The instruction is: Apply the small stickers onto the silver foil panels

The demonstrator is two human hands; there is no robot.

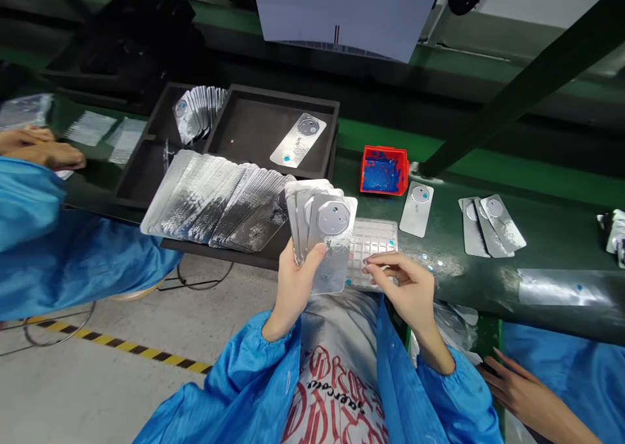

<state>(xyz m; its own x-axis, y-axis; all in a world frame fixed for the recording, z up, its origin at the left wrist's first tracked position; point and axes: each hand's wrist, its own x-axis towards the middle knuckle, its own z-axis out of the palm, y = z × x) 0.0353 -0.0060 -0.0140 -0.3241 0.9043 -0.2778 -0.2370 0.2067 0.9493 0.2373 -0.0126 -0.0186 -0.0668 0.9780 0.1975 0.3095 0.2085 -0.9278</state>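
Note:
My left hand [297, 275] grips a fanned stack of silver film-covered plates [325, 232], each with a round camera-ring cutout; the front plate faces me. My right hand [403, 281] hovers over a small clear grid tray [374, 239] on the green belt, thumb and fingertips pinched together; whether something tiny sits between them I cannot tell. Just left of the stack, a long fanned row of the same plates [215, 200] leans across a black tray [141, 170].
A second black tray [244, 128] holds one plate [299, 141]; more plates [198, 109] stand behind. A red bin [384, 170], a single plate [416, 208] and overlapped plates [491, 226] lie on the belt. Other people's hands sit far left [39, 146] and lower right [517, 388].

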